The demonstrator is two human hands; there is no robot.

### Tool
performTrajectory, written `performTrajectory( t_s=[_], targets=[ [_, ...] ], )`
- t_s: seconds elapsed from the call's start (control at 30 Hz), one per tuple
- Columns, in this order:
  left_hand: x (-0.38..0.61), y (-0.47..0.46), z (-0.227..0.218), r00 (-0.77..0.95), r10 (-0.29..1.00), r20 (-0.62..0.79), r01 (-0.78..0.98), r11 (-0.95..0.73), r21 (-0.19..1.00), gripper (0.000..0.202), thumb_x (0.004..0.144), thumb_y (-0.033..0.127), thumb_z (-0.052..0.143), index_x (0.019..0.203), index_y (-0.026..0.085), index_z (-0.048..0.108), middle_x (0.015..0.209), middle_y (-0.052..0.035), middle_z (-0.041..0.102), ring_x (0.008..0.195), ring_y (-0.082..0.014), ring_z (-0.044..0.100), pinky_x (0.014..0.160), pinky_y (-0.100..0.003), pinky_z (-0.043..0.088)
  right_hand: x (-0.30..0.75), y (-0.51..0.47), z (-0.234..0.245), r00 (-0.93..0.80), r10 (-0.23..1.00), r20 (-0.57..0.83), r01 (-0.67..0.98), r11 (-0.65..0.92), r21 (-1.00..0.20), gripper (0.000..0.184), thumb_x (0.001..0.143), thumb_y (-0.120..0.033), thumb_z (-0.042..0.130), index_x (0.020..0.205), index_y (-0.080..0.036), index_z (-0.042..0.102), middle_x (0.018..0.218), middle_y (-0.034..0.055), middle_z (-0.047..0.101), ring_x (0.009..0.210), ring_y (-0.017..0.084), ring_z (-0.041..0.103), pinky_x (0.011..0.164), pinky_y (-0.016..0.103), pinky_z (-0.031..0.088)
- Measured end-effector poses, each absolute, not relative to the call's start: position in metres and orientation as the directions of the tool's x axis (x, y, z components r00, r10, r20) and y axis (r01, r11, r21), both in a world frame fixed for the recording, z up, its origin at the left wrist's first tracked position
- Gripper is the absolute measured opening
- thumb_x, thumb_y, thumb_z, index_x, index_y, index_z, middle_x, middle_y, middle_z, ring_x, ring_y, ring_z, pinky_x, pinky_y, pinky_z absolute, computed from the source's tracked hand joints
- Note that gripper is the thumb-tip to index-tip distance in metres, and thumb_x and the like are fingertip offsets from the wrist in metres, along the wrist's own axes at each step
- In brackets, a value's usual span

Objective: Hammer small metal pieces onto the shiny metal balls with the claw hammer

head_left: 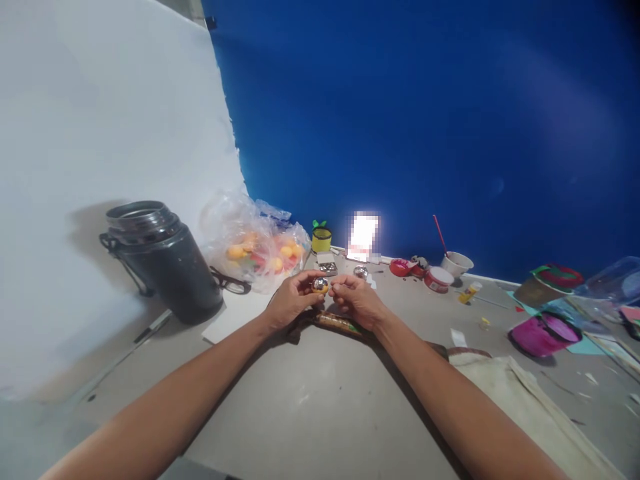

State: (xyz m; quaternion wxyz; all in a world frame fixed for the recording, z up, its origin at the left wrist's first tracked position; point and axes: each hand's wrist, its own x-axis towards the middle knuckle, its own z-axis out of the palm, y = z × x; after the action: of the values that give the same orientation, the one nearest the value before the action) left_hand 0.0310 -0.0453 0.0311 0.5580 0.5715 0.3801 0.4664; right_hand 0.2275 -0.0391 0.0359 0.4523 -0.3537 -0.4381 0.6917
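Both my arms reach forward over a grey table (310, 400). My left hand (290, 300) pinches a small round object (320, 285), silvery on top and orange below, between thumb and fingers. My right hand (357, 300) is closed beside it, its fingertips touching the same object from the right. Under my hands lies a long brown and green stick-like item (336, 323) on the table. A small silver ball (361, 271) and a small metal tin (328, 268) rest just beyond my hands.
A dark metal flask (160, 260) stands at the left with black glasses (231, 283) beside it. A clear plastic bag of orange and red pieces (260, 250), a yellow cup (321, 239), paint pots (438, 279), a white cup with a red stick (456, 263) and a pink bowl (543, 335) lie around. Cloth (520, 393) at the right.
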Motion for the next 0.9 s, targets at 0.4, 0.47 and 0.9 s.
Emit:
performTrajectory(
  t_s=[0.4,0.47,0.9],
  targets=[
    [0.0336,-0.0421,0.0263,0.254,0.953,0.166,0.032,-0.18,0.983,0.053,0.068,0.027,0.084,0.118,0.016,0.07,0.093,-0.0036,0.074,0.079,-0.0186,0.068,0.072,-0.031,0.056,0.2254,-0.0352,0.0262,-0.343,0.931,-0.128,-0.327,-0.246,-0.912,0.043,0.053,-0.04,0.099,0.078,-0.017,0.072,0.067,0.0001,0.068,0.053,0.006,0.046,0.045,0.018,0.03],
    [0.0339,-0.0426,0.027,0.244,0.955,0.171,0.037,-0.185,0.982,0.052,0.068,0.027,0.084,0.116,0.017,0.07,0.096,-0.0043,0.074,0.081,-0.0189,0.068,0.074,-0.031,0.056,0.225,-0.0351,0.0262,-0.339,0.932,-0.126,-0.319,-0.24,-0.917,0.043,0.054,-0.041,0.098,0.077,-0.017,0.071,0.067,0.0002,0.068,0.053,0.006,0.045,0.045,0.018,0.03],
    [0.0354,-0.0437,0.0269,0.201,0.971,0.132,0.043,-0.144,0.989,0.052,0.064,0.026,0.086,0.112,0.016,0.071,0.09,-0.0033,0.074,0.075,-0.018,0.067,0.068,-0.03,0.055,0.2238,-0.0365,0.0265,-0.314,0.944,-0.105,-0.297,-0.202,-0.933,0.042,0.053,-0.041,0.097,0.074,-0.016,0.07,0.067,0.0006,0.068,0.052,0.007,0.046,0.045,0.018,0.033]
  ],
)
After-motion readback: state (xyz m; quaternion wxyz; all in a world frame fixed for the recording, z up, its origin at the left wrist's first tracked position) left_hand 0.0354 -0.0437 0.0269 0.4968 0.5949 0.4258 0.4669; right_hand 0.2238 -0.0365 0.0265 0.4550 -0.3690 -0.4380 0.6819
